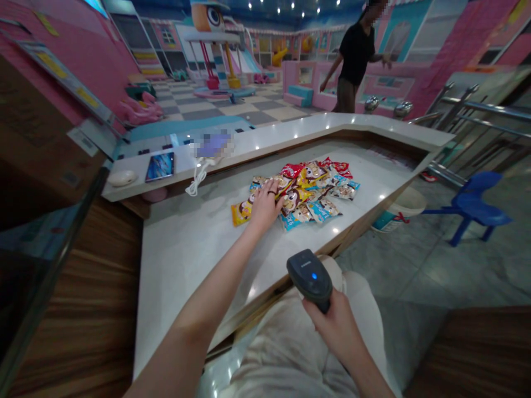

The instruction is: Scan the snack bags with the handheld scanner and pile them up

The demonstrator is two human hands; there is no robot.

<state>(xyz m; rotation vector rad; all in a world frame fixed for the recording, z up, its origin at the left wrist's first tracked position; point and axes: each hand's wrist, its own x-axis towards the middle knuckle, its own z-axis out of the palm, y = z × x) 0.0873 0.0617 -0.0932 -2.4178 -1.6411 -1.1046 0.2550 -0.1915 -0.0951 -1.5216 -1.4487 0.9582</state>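
Our left hand (265, 205) rests on a heap of foil snack packets (305, 193) at the middle of the frame, its fingers (271, 190) spread wide across the packets, a ring on one. At lower center, our right hand (332, 326) wraps its fingers (319, 309) around a dark handheld barcode scanner (310, 279), its blue light lit. The packets lie on a white counter (186, 265). A tablet (161, 166) and a white cable (199, 177) sit at upper left of the heap. At upper right, a person in a black shirt (354, 55) stands beyond the counter. A blue plastic chair (470, 204) stands on the floor at right.
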